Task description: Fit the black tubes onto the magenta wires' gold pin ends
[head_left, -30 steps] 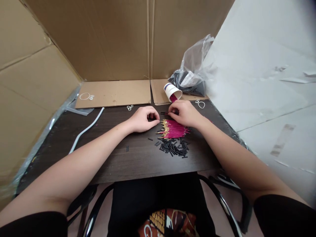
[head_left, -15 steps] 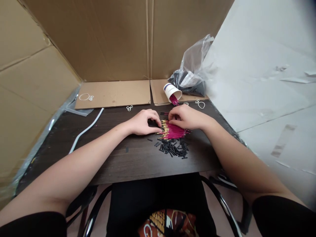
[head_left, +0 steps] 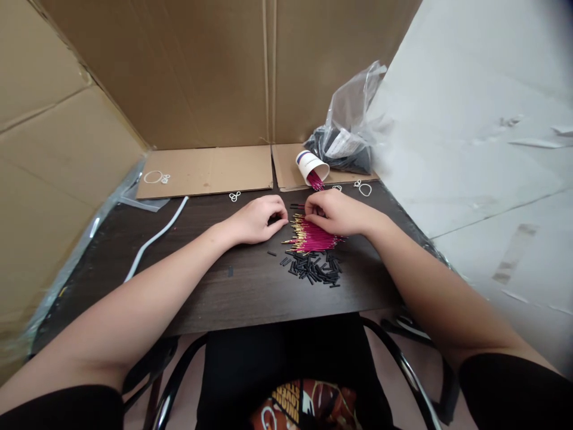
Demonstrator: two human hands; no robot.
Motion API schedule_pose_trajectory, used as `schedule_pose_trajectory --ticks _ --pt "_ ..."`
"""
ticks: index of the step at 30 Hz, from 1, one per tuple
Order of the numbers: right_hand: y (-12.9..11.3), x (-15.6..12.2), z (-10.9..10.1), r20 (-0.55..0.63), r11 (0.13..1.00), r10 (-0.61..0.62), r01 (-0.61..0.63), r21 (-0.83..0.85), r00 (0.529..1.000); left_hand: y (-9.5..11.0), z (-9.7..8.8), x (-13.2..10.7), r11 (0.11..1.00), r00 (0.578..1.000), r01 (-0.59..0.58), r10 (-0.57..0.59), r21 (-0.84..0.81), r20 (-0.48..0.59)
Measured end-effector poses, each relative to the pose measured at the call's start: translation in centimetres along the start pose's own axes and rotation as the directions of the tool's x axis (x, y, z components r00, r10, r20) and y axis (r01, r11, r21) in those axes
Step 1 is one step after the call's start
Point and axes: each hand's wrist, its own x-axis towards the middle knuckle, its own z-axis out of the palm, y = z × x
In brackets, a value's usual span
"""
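A pile of thin magenta pins with gold tips [head_left: 313,240] lies on the dark wooden table [head_left: 215,286]. Just in front of it sits a heap of short black tubes [head_left: 313,267]. My left hand [head_left: 257,219] rests on the table left of the pins, fingers curled with the tips pinched together; what they hold is too small to name. My right hand [head_left: 338,212] lies over the far edge of the pin pile, fingers bent in a pinch near the pins' gold ends.
A tipped paper cup [head_left: 311,166] with more magenta pins lies behind my hands. A clear plastic bag of black parts [head_left: 347,140] stands at the back right. Cardboard walls [head_left: 201,65] enclose the table; white rubber bands [head_left: 153,176] and a white strip [head_left: 154,236] lie left.
My left hand went to the pile's gold tips and has drawn back a little to the left. My right hand shifted slightly over the pins' far edge.
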Motion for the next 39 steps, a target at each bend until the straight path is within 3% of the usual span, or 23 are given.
schedule_pose_trajectory --ticks 6,20,25,31,34,39 --pt "-0.1 0.0 0.1 0.011 0.999 -0.006 0.006 0.031 1.000 0.0 0.1 0.1 0.994 1.000 -0.016 0.015 0.105 0.007" --pt "-0.6 -0.2 0.1 -0.038 1.000 -0.010 0.010 0.013 0.999 -1.2 -1.3 -0.1 0.987 1.000 0.012 -0.012 0.158 -0.003" --pt "-1.1 -0.2 0.2 -0.118 0.996 -0.053 0.061 0.061 0.992 -0.3 0.2 0.2 0.985 0.979 0.144 -0.157 -0.099 -0.130" --pt "-1.1 -0.2 0.4 -0.192 0.992 -0.087 0.102 0.070 0.977 -0.5 1.5 0.7 0.831 0.927 0.217 -0.340 -0.512 -0.158" --pt "-0.9 -0.1 0.5 -0.190 0.994 -0.086 0.096 0.046 0.978 -0.9 1.5 0.8 0.788 0.917 0.225 -0.369 -0.573 -0.148" --pt "-0.9 0.0 0.7 -0.168 0.995 -0.094 0.101 0.029 0.981 -0.8 1.4 0.7 0.810 0.924 0.224 -0.354 -0.542 -0.147"
